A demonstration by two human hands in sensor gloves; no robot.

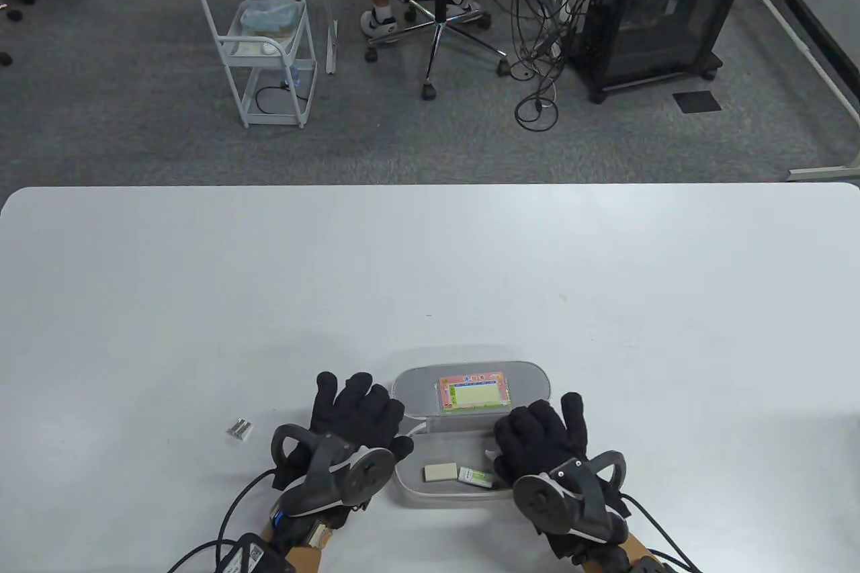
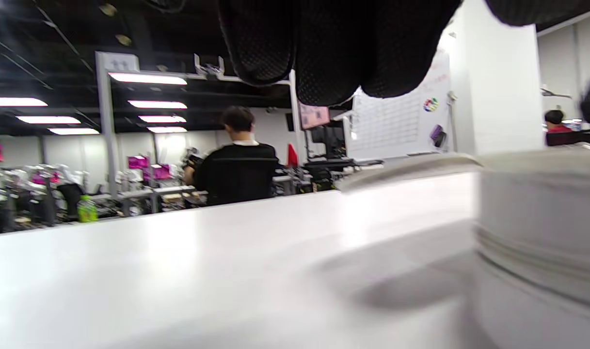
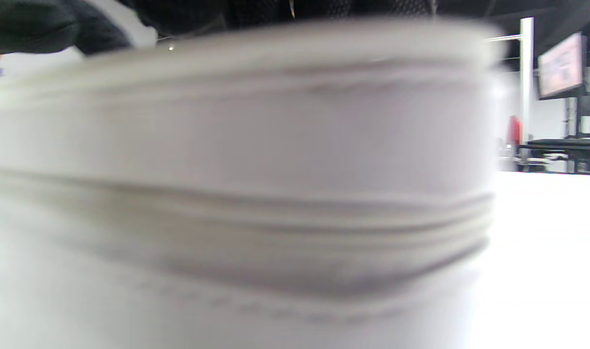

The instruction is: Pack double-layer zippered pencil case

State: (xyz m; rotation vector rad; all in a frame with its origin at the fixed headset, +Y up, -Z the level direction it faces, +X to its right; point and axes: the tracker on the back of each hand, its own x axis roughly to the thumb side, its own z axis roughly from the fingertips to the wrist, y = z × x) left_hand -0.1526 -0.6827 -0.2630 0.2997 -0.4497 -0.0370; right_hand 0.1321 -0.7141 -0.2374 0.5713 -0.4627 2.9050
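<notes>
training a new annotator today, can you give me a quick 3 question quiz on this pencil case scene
1. True or false: the pencil case lies open on the table.
2. What lies in the open tray between the two hands? A) two erasers B) scissors C) a ruler
3. Fill in: the small silvery item on the table lies to the ____ of the left hand.

Key
1. True; its lid, with a colourful card inside, is folded back.
2. A; a plain eraser and a wrapped eraser, next to the right hand.
3. Left, apart from the case.
</notes>
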